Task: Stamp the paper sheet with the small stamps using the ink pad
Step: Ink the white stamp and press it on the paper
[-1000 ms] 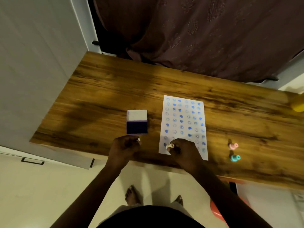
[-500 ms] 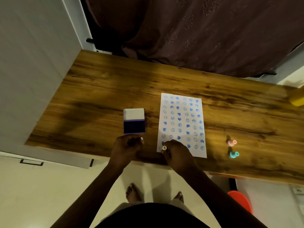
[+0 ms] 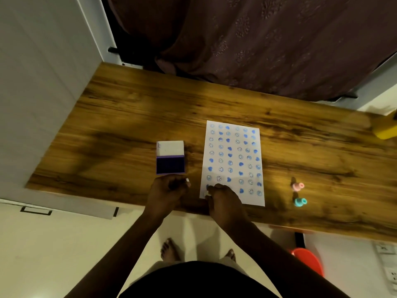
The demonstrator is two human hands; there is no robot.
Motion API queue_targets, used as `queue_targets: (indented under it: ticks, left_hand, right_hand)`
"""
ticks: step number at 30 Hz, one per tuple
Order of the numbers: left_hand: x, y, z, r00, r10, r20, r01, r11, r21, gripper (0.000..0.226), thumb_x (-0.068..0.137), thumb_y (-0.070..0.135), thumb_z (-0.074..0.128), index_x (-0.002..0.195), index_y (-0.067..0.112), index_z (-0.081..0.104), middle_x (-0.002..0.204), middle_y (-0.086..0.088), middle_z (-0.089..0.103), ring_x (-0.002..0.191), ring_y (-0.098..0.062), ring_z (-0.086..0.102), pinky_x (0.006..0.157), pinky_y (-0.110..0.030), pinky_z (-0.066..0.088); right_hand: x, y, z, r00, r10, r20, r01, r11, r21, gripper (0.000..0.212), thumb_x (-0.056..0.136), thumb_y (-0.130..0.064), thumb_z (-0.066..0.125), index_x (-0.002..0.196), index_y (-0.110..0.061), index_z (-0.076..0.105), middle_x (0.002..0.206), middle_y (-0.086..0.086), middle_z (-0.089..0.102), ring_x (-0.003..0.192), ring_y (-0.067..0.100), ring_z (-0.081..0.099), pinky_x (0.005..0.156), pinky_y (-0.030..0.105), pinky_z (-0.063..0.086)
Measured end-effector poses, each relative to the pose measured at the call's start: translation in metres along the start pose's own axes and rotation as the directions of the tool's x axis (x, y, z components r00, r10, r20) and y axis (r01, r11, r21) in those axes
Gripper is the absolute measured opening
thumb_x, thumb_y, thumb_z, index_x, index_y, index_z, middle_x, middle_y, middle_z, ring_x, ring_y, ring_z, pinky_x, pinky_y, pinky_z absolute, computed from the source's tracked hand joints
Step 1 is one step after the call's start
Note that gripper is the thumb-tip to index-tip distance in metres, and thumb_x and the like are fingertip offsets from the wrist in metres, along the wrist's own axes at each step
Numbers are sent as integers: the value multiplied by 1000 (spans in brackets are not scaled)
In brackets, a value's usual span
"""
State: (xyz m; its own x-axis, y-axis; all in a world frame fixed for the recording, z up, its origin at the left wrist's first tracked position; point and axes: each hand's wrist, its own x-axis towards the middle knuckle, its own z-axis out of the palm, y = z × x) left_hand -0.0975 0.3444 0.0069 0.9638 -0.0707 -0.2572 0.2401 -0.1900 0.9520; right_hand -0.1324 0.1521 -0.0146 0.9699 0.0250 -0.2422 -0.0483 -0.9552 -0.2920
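The right hand (image 3: 223, 203) pinches a small white stamp (image 3: 206, 193), light and rigid, by its barrel at the paper sheet's (image 3: 233, 162) near-left corner on the worktop (image 3: 129, 117), while the left hand (image 3: 166, 191) is curled around another.

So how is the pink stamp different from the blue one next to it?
The pink stamp lies farther from the table's near edge; the blue stamp lies nearer it. One is pale pink, the other turquoise. Both are small, lie apart from each other, right of the paper sheet, untouched by either hand.
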Motion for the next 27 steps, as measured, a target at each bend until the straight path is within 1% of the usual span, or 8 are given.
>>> queue_targets:
  ticks: [5, 9, 11, 14, 16, 20, 23, 27]
  left_hand:
    - [-7, 6, 5, 1000, -4, -6, 4, 1000, -17, 35, 87, 10, 80, 81, 44, 76, 87, 7, 78, 85, -13, 76, 80, -54, 65]
    - [-11, 14, 10, 1000, -22, 11, 23, 997, -72, 39, 88, 7, 78, 82, 45, 77, 94, -1, 79, 96, -26, 77, 85, -60, 63]
    - [-12, 18, 15, 999, -30, 14, 31, 995, -93, 35, 88, 7, 78, 83, 41, 77, 101, -6, 78, 102, -28, 76, 88, -59, 62]
    - [-13, 25, 29, 997, -76, 30, 78, 992, -98, 32, 89, 8, 79, 81, 40, 78, 91, 3, 82, 93, -19, 79, 87, -52, 64]
    - [-13, 31, 40, 993, -96, 70, 104, 987, -121, 26, 89, 9, 78, 88, 35, 79, 94, 1, 83, 92, -22, 80, 89, -50, 64]
    - [-11, 43, 63, 988, -89, 122, 103, 989, -107, 20, 88, 14, 81, 106, 21, 79, 98, -2, 84, 91, -21, 81, 87, -39, 65]
    - [-11, 52, 79, 985, -60, 163, 81, 989, -125, 22, 88, 6, 79, 105, 20, 78, 93, -7, 83, 90, -26, 81, 79, -29, 64]
    - [-10, 62, 97, 979, 2, 204, 18, 995, -96, 29, 88, -1, 77, 113, 12, 79, 89, -2, 84, 85, -20, 81, 74, -23, 62]
  right_hand:
    - [5, 5, -13, 998, 59, 18, -61, 982, 177, 33, 95, -33, 67, 125, -21, 71, 127, 0, 72, 116, 21, 68, 101, 29, 53]
    - [9, 15, -36, 984, 173, 38, -169, 853, 494, 26, 86, -33, 79, 108, -19, 78, 111, -6, 78, 102, 12, 71, 91, 22, 52]
    - [8, 22, -51, 952, 292, 94, -261, 610, 748, 20, 81, -31, 84, 96, -19, 79, 94, -8, 79, 89, 11, 72, 85, 27, 58]
    - [1, 34, -70, 936, 259, 240, -280, 131, 951, 13, 80, -21, 85, 88, -13, 79, 82, 4, 76, 76, 18, 68, 75, 29, 60]
    - [-5, 41, -79, 939, 220, 264, -273, 10, 962, 9, 82, -16, 84, 88, -11, 79, 82, 10, 76, 74, 18, 68, 70, 28, 60]
    - [-17, 50, -88, 955, 192, 226, -245, 81, 966, 7, 86, -15, 80, 90, -10, 81, 85, 12, 77, 74, 18, 70, 70, 27, 59]
    - [-26, 60, -97, 974, 167, 154, -182, 167, 969, 11, 89, -16, 76, 98, -11, 80, 89, 11, 78, 78, 18, 70, 75, 27, 59]
    - [-36, 72, -109, 990, 116, 83, -109, 242, 964, 17, 92, -15, 74, 108, -9, 77, 101, 14, 77, 86, 20, 70, 79, 29, 61]
